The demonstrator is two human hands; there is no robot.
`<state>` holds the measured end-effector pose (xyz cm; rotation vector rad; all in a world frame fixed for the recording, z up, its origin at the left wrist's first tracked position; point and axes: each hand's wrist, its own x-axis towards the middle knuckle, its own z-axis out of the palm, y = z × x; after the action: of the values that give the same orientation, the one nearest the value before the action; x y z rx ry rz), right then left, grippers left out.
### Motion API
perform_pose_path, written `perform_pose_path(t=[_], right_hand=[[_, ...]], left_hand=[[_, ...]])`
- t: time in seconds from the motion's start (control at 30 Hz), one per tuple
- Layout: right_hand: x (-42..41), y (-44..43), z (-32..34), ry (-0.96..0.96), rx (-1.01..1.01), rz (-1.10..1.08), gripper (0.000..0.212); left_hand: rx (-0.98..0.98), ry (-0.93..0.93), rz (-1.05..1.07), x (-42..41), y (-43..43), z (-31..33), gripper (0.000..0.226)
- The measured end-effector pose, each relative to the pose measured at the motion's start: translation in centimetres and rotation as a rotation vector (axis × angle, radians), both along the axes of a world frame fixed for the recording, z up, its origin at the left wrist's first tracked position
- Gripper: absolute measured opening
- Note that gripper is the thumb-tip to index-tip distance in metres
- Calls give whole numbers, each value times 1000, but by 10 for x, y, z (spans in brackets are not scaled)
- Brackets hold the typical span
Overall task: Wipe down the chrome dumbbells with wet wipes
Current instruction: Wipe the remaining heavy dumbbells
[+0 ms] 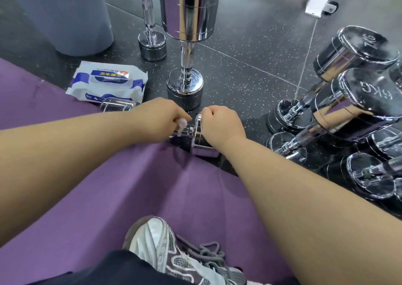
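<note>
mat (108,187): purple, soft, under me.
stack (348,89): chrome dumbbells piled at right, 1 marked 6KG.
uprights (189,34): 2 on end, ahead on the floor.
dumbbell (199,137): small, crosswise at the mat edge between my hands. I judge it dense, rigid and slick, slicker once wet, and prone to roll. Best holds: a head or the knurled handle.
pack (108,82): beyond my left forearm.
right hand (219,123): curled round the right head, steadying.
left hand (161,119): pinches the wipe (182,122) at the handle. The wipe is limp, light and bunched.
</note>
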<state>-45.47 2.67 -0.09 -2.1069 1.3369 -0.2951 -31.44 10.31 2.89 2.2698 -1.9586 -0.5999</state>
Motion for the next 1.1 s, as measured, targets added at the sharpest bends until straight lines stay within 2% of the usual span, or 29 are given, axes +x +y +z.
perform_pose_path(t=[0.07,0.1,0.17,0.27,0.33,0.37,0.4,0.47,0.57,0.6,0.63,0.7,0.77,0.87,0.93,1.0,1.1], right_hand=[[1,-1,1,10,-1,-7,38],[1,-1,1,10,-1,-7,38],[2,-1,1,0,3,-5,38],[0,0,-1,-19,5,-5,37],[-1,0,-2,-22,8,-6,36],[-1,-1,-3,-24,10,-10,36],[0,-2,-2,-24,18,-13,36],[2,-4,-1,-24,40,-16,36],[3,-9,1,-8,61,-17,36],[4,-10,1,-7,69,-13,36],[4,-10,1,-12,81,-9,36],[4,-13,1,-36,109,-14,35],[5,-15,2,-35,121,-18,33],[8,-19,2,-5,141,-18,32],[11,-22,2,3,164,-28,29],[13,-24,3,26,157,-33,29],[14,-27,2,50,157,-30,29]], left_hand=[[-46,77,43,-17,-4,-13,22],[-19,47,5,-20,-4,-20,23],[21,-179,-170,-15,2,-29,24],[39,-654,-409,18,16,-22,29],[162,-851,-425,36,24,-6,24],[220,-885,-420,41,26,-1,22],[234,-870,-417,39,25,2,21],[155,-695,-374,23,20,-9,25],[29,-184,-146,-4,15,-25,46],[-33,-54,-75,-5,14,-25,42],[-88,-5,-54,-2,14,-23,38],[-138,-13,-140,10,14,-18,44],[-61,-129,-191,24,7,-14,41],[102,-306,-91,26,-6,-12,39],[95,-261,-58,13,-12,-16,40],[-4,-144,-55,-3,-12,-26,34],[-322,23,-46,-3,10,-41,34]])
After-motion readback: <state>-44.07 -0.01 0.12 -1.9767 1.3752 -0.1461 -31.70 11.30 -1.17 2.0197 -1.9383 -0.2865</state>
